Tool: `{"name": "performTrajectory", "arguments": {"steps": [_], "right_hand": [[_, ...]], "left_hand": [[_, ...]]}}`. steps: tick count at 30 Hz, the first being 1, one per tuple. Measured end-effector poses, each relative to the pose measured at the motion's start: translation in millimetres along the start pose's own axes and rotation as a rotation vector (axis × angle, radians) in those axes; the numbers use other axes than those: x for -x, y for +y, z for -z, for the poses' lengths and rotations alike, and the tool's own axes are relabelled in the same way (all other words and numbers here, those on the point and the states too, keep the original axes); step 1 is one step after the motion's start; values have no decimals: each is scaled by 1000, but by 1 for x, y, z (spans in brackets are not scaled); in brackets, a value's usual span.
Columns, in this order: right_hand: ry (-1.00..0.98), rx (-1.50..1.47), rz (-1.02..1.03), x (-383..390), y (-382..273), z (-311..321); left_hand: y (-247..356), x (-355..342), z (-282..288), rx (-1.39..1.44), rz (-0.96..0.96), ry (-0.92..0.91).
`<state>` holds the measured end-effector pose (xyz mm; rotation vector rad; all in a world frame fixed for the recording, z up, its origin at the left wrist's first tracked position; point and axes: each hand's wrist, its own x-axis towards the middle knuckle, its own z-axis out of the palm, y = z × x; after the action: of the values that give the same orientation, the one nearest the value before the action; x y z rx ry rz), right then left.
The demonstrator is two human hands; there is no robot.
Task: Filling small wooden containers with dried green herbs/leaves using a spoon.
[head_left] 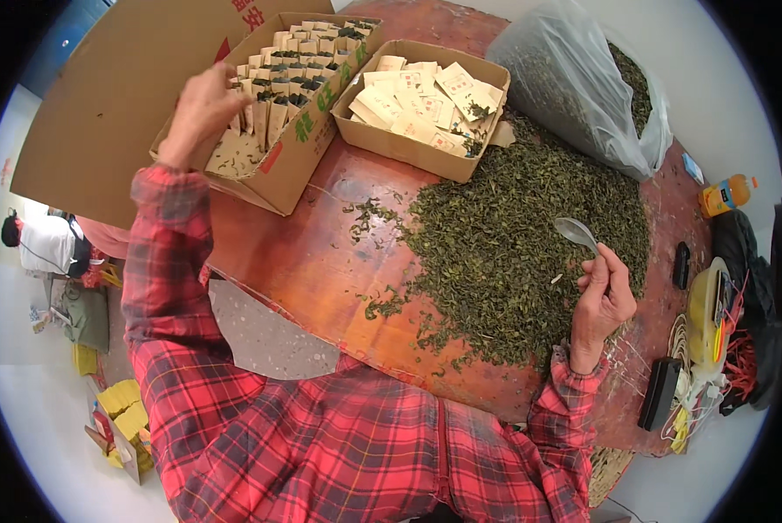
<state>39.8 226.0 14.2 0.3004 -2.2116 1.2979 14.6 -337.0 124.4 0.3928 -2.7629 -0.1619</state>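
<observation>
My left hand (204,106) reaches into a long cardboard box (297,179) at the far left. Its fingers close at the edge of the upright rows of brown paper packets (278,118), apparently on one packet; the hand partly hides it. Dark leaves stick out of the tops of many packets. In my right hand (604,301) is a clear plastic spoon (576,232), pinched by the handle. The spoon's bowl is over a broad heap of dried green tea leaves (504,253), and no leaves can be made out in it.
A smaller cardboard box (406,155) holds loose flat paper packets. Behind the heap leans a clear plastic bag (574,96) of leaves. Along the right edge are an orange bottle (727,195), a black case (660,394) and a yellowish plastic container (703,305). Stray leaves (372,216) lie on the red table (304,253).
</observation>
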Motion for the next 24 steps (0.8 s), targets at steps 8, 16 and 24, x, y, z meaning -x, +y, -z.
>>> {"name": "performTrajectory", "arguments": {"steps": [8, 16, 24], "right_hand": [[-41, 21, 34, 0, 0, -6], [-71, 30, 53, 2, 3, -5], [-56, 75, 93, -5, 3, -5]], "left_hand": [[161, -13, 2, 120, -322, -215], [255, -63, -118, 299, -57, -392], [263, -78, -154, 181, -137, -322]]}}
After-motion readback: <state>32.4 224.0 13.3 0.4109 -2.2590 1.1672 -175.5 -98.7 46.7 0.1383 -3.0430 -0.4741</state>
